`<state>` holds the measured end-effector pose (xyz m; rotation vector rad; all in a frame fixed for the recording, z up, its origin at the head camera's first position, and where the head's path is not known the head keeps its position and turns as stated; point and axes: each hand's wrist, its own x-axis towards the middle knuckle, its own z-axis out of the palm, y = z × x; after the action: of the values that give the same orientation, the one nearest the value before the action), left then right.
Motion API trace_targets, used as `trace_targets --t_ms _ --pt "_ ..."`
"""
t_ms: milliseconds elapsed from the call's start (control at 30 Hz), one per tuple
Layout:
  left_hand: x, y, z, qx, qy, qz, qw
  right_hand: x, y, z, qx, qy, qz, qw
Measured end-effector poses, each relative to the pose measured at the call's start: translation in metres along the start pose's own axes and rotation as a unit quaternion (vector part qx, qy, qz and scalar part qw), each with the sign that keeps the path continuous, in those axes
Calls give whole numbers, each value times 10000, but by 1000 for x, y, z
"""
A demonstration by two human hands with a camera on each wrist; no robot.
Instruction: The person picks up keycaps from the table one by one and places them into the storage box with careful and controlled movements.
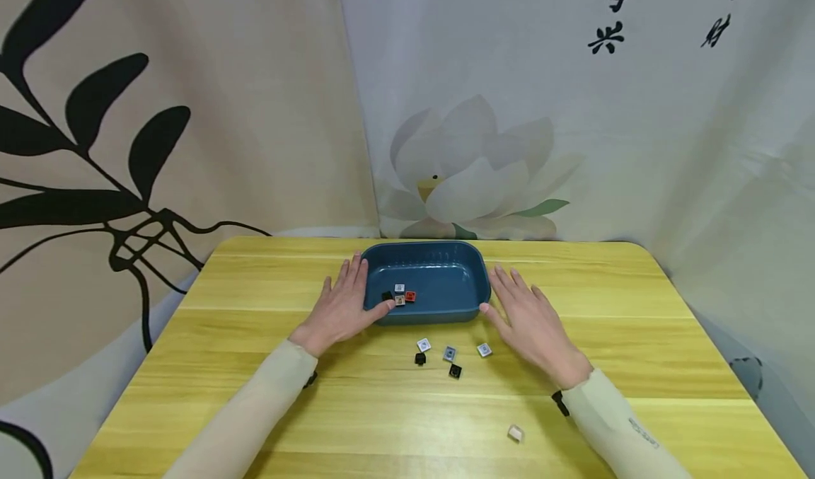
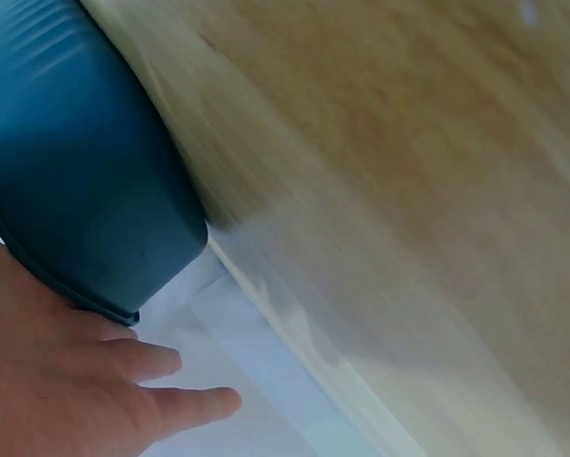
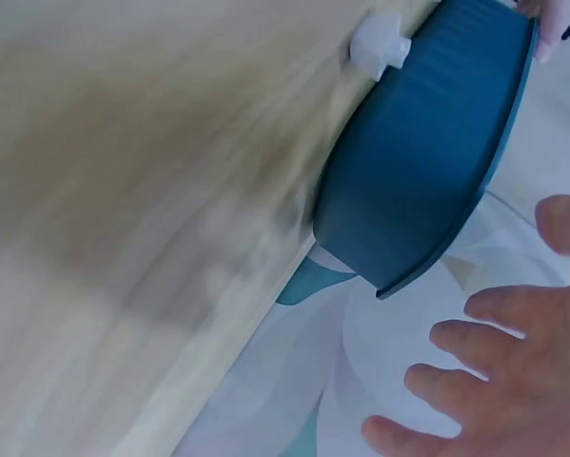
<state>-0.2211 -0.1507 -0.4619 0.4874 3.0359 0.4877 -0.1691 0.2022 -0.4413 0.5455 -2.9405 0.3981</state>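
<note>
Left hand [image 1: 340, 308] and right hand [image 1: 535, 323], spread, flank a glossy blue rectangular tray [image 1: 446, 277], seemingly positioning it; a small white block [image 1: 484, 350] probably needs pinching next.

Straight-fingered, the left hand [image 1: 339, 310] angles its thumb [image 1: 380, 312] toward the right hand [image 1: 536, 323], whose fingers [image 3: 475, 347] seem loosely spread, forearms [image 1: 257, 401] behind both

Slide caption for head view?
Left hand and right hand flank a blue tray with small pieces inside, others on the wooden table.

The left wrist view's left edge cuts off the blue tray [image 2: 85, 181].
</note>
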Motion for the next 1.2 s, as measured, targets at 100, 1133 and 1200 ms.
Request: trace_targets --t_ms 100,1133,1200 --pt "-1 0 -1 -13 -11 -20 10000 -10 -1 -2 -140 135 -156 9997" --pt "-1 -2 2 -132 -37 -89 9999 -42 -12 14 -396 -393 -1401 9886" --pt "-1 -2 3 -139 -39 -93 9999 -40 -11 14 -402 -427 -1469 9874"
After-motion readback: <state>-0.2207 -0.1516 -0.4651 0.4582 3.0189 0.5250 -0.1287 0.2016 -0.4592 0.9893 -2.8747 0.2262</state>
